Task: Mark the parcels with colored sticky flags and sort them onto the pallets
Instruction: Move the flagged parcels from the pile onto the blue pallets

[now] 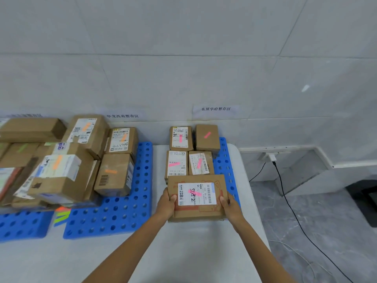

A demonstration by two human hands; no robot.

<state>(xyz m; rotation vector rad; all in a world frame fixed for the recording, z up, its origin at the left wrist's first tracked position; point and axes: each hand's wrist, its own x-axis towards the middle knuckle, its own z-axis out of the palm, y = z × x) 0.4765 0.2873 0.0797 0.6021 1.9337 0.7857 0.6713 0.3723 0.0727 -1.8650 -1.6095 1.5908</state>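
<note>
Both hands grip one flat cardboard parcel (pixel 196 211) by its short sides. L hand (pixel 166 204) is on the left edge, R hand (pixel 230 206) on the right. Thumbs lie on top beside the white label; fingers wrap the sides & are mostly hidden underneath. A pink flag (pixel 196 193) is stuck across the label. Can't tell if the parcel is lifted or resting.

Its far edge meets the near pair of the four small parcels (pixel 176 163), all pink-flagged & packed 2 by 2 on the right pallet (pixel 224 160). Its near edge lies over bare white table (pixel 183 252).

Room to move:
- Right: only a narrow blue strip of pallet shows beside the group. The table's rounded edge is just past it, then grey floor (pixel 316 211) w/ cables (pixel 283 193).
- Left: a bare strip of table runs btw the group & the middle pallet (pixel 122 219).
- Middle pallet: orange-flagged parcels (pixel 114 174) are piled back-left; its right column & near rows are bare.
- Far-left pallet (pixel 22 223): front part bare. Coloured flag strips (pixel 62 216) lie in the gap btw the two pallets.
- Back: the wall is right behind the parcels, w/ paper signs (pixel 215 108) on it.
</note>
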